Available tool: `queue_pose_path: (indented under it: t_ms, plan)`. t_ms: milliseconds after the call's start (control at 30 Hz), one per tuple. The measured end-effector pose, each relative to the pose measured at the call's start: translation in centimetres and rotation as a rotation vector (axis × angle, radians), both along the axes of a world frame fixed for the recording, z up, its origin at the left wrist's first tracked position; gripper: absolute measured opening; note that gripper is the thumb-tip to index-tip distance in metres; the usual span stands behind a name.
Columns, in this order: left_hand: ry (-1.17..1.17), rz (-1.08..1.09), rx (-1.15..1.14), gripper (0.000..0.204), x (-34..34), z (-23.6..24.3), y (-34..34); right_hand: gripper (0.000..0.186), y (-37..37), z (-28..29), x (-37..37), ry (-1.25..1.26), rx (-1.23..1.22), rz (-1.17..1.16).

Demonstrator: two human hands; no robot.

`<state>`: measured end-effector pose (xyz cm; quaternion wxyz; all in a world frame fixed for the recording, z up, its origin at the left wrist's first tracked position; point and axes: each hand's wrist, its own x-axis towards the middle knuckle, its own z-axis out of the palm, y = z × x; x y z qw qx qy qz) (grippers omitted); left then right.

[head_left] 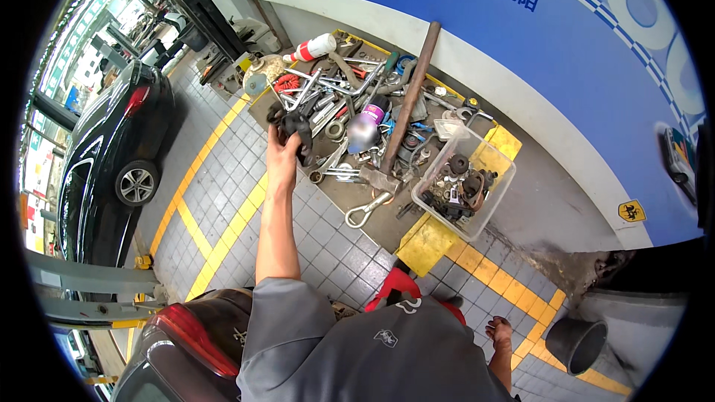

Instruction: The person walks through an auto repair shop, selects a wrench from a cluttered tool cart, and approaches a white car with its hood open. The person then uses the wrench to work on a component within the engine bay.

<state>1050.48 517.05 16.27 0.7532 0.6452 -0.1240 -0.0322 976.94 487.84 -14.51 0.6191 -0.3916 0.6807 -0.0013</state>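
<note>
At the left end of the tool-covered bench [320,186], my left hand [283,145] is closed on a dark black part [302,134], whose shape is hard to make out. Wrenches, a red coiled hose [287,82] and a metal ring [334,130] lie nearby. Farther along are a purple-and-silver spray can [365,126], a long rusty bar [413,93] with a hammer head, and a clear bin [484,205] of mixed metal parts. My right hand [500,331] hangs low at the right, fingers loosely curled and apart, with nothing visible in them.
A blue wall [581,119] backs the bench. A dark car [97,171] stands at the left, and another vehicle's rear [186,335] is near my left side. A black bucket [573,339] sits at the lower right on the tiled floor, which has yellow lines.
</note>
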Motion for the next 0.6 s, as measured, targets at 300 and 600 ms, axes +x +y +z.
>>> queue_pose_path:
  t_ms: [300, 600]
  plan:
    - [0.180, -0.373, -0.589, 0.066, -17.4, 2.7, -1.2, 0.030, -3.5, -4.1, -6.7, -0.077, 0.019, 0.069]
    - [0.169, -0.647, -0.501, 0.084, -37.6, 10.5, -16.8, 0.023, -7.8, -0.8, -17.5, -0.226, -0.159, -0.191]
